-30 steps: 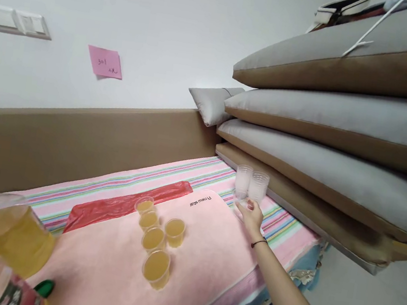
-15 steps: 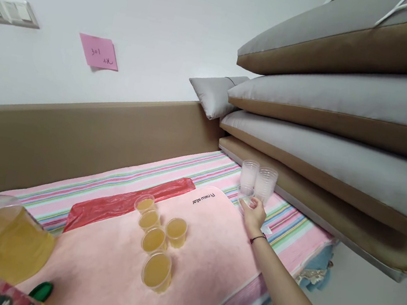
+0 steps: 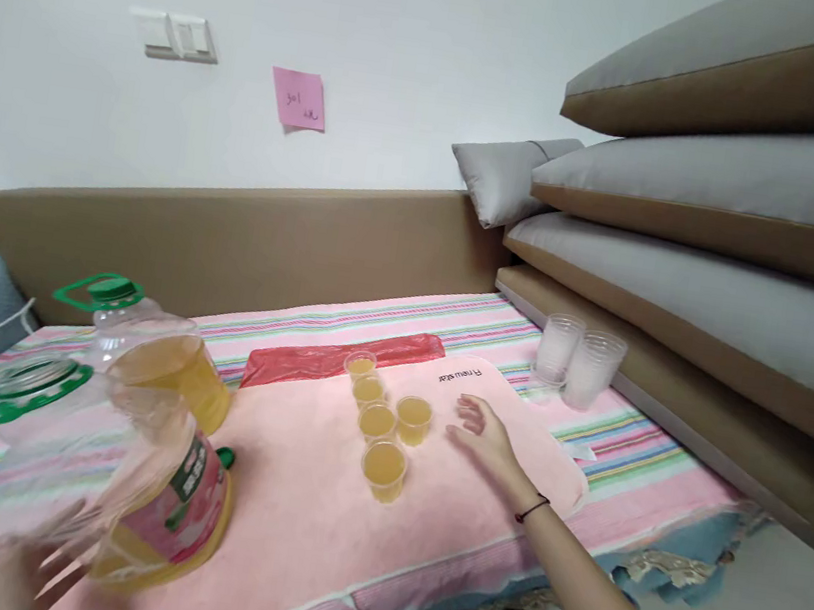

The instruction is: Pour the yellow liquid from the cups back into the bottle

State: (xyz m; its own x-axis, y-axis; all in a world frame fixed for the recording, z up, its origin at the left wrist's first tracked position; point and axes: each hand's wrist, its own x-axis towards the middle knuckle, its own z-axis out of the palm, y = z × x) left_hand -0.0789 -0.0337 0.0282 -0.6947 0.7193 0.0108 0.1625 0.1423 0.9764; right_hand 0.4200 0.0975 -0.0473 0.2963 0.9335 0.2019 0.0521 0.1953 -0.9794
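From my remote seat I watch two bare hands over a pink mat (image 3: 299, 532) laid on a striped cloth (image 3: 333, 320). The left hand (image 3: 29, 563), blurred at lower left, has its fingers spread wide against or just beside a pink-labelled bottle (image 3: 194, 515); whether they touch it, I cannot tell. The right hand (image 3: 490, 443), thumb and fingers loosely parted with nothing visible between them, hovers over the mat just right of five filled cups (image 3: 376, 422). I judge the step in hand to be taking hold of the labelled bottle, whose mouth looks uncapped; the next move, as I read it, calls for a secure left-hand grip, with the right hand ready to steady, since thin plastic could flex and spill. The bottle lies immediately to the right of the left hand and well apart from the right hand, the cups between. A green cap (image 3: 225, 456) lies near the bottle's base (a second bottle (image 3: 205, 388), behind, wears its own). Two stacks of clear cups (image 3: 594, 372) stand beyond the right hand.
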